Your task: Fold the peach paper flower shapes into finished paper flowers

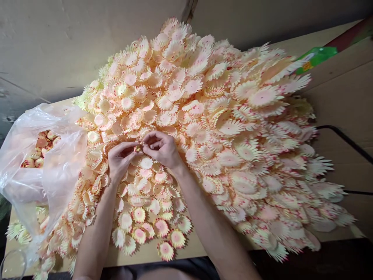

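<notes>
Flower piece (pixel 136 148): held up at fingertip height over the front of the heap of fringed flower discs (pixel 192 128); small and yellowish, its outline mostly covered by fingers.
Left hand (pixel 121 157): thumb and fingertips closed in a narrow pinch on the flower piece.
Right hand (pixel 161 147): fingertips drawn together on the piece's other side, the remaining fingers curled; the exact contact is too small to be told.
Heft: judged very light, so hardly any force should be needed.
Body: thin and soft, by the look of the discs; likely to be bent or creased if squeezed hard.
Surface: probably dry and not slippery, though this cannot be confirmed.
Fringed rim: judged the most fragile part, best left unpinched.
Flat middle: judged the safer hold, to be taken lightly between thumb and forefinger.
Disc colours: cream to pale yellow, with pinkish centres and red-tipped fringes; a dark central dot is shown on some.
</notes>
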`<state>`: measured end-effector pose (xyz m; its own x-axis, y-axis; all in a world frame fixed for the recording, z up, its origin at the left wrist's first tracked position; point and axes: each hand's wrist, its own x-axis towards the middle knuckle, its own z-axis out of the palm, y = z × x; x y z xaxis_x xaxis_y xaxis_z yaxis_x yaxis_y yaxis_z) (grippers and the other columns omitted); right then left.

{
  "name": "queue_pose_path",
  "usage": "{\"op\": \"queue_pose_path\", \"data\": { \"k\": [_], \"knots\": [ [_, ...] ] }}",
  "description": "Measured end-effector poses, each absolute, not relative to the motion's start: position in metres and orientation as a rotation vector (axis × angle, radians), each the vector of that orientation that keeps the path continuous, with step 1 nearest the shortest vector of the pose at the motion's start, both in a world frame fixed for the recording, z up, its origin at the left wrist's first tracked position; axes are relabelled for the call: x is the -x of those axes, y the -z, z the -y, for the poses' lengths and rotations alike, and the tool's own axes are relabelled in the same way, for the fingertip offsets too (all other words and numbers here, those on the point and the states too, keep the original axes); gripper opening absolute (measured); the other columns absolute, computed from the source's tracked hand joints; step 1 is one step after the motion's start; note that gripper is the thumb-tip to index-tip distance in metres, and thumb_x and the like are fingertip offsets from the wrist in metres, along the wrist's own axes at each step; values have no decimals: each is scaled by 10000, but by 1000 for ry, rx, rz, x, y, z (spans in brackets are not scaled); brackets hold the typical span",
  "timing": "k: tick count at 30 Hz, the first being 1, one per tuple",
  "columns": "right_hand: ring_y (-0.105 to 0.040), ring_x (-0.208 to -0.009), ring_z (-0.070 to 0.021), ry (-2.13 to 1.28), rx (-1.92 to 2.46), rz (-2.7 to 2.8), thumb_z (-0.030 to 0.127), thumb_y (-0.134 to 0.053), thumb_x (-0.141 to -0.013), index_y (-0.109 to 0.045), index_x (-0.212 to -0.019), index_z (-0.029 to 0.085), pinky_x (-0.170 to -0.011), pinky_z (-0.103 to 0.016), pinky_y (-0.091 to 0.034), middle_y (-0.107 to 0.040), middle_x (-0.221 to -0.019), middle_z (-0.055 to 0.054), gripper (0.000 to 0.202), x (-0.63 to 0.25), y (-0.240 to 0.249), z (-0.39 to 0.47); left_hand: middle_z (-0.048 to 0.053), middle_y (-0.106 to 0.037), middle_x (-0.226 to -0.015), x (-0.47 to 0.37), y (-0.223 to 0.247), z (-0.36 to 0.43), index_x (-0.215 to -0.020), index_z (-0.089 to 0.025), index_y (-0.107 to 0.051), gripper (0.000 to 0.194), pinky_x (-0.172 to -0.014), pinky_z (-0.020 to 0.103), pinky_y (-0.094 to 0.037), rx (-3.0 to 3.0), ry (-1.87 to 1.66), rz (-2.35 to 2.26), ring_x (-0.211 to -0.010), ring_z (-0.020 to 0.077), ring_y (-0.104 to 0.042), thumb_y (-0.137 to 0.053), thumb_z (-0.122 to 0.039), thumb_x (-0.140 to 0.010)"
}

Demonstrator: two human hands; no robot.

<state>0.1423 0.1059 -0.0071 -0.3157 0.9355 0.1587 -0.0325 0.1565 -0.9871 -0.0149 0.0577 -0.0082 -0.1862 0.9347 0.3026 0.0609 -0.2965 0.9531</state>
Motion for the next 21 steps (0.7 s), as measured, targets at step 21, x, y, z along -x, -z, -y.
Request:
{"op": "queue_pose_path", "data": {
  "k": [21],
  "knots": [
    [-488,-412,-70,-1572,791,1259,288,-845,-652,-718,-737,180,-384,-208,-383,-666,-603,14,188,-149,-8,-103,41,-694,-1035,16,11,-57,-984,-217,-782,358,-833,250,-627,-1189,-1545,-997,-905,149,-733,-891,-192,-644]
  ]
}}
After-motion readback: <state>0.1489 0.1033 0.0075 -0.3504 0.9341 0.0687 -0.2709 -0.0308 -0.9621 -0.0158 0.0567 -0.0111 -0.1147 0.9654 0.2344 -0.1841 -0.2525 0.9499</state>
